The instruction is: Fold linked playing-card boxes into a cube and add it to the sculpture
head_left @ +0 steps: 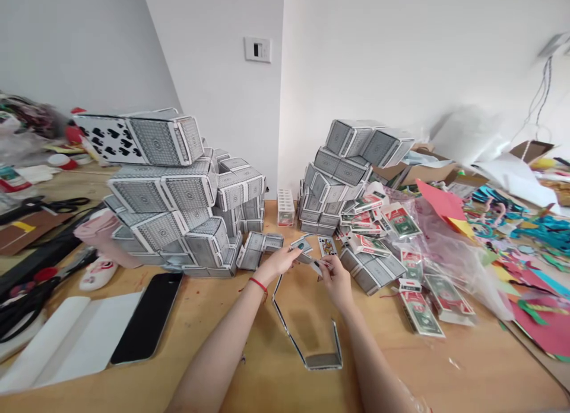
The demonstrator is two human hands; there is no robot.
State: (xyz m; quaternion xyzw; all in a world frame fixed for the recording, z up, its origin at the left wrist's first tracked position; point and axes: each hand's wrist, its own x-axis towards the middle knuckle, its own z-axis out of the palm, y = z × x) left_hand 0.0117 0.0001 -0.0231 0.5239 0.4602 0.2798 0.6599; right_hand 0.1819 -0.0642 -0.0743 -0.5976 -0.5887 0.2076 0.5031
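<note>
My left hand (281,261), with a red string at the wrist, pinches a playing card (305,257) over the middle of the table. Close on its right, my right hand (335,277) has its fingers closed on the other end of the card; whether one card or several lie between the hands I cannot tell. Just beyond them a face card (327,246) lies face up. Between my forearms, a chain of folded playing cards (289,336) stands on edge in an open, angular loop. Small card boxes (252,251) sit left of the hands.
Tall stacks of card-built blocks rise at left (187,190) and right (338,169). Card packs (421,312) and plastic wrap lie right. A phone (149,318), paper (84,336) and scissors (27,306) lie left. Coloured paper scraps (538,324) cover the far right.
</note>
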